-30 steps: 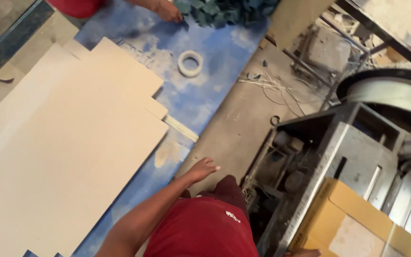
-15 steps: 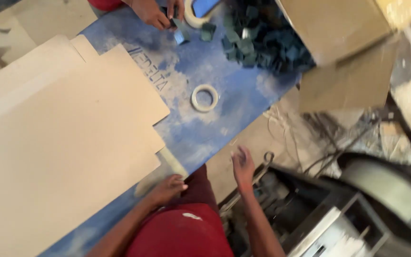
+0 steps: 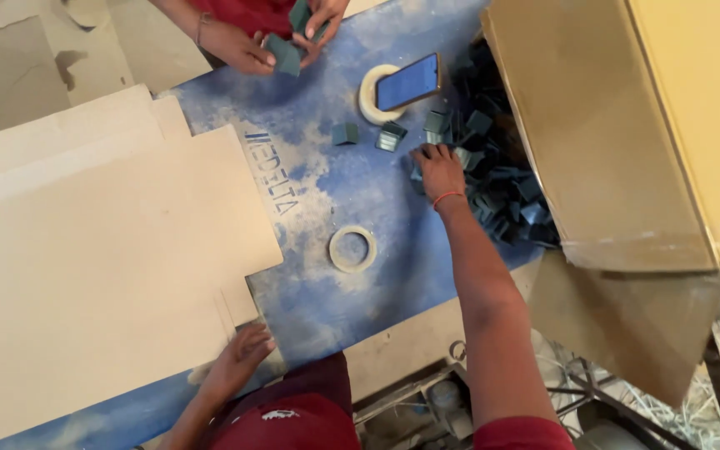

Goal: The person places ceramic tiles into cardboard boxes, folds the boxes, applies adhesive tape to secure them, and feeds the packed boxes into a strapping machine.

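My right hand [image 3: 438,169] reaches far across the blue tabletop [image 3: 327,200], fingers spread, tips resting on the near edge of a pile of small dark green folded pieces [image 3: 493,179]. An orange thread circles that wrist. My left hand [image 3: 239,360] lies at the table's near edge, by the corner of a big stack of flat cardboard sheets [image 3: 93,267]; it holds nothing. Two loose green pieces [image 3: 368,135] lie just left of my right hand.
A tape roll [image 3: 352,249] lies mid-table; a phone [image 3: 408,82] rests on a second roll [image 3: 370,93]. Another person's hands [image 3: 272,37] hold green pieces at the far edge. A large open cardboard box [image 3: 618,142] stands at right, machinery [image 3: 427,408] below the table edge.
My right hand has gone from the table's near edge forward to the green pile. The left hand stays by the cardboard corner. The camera view has swung toward the box.
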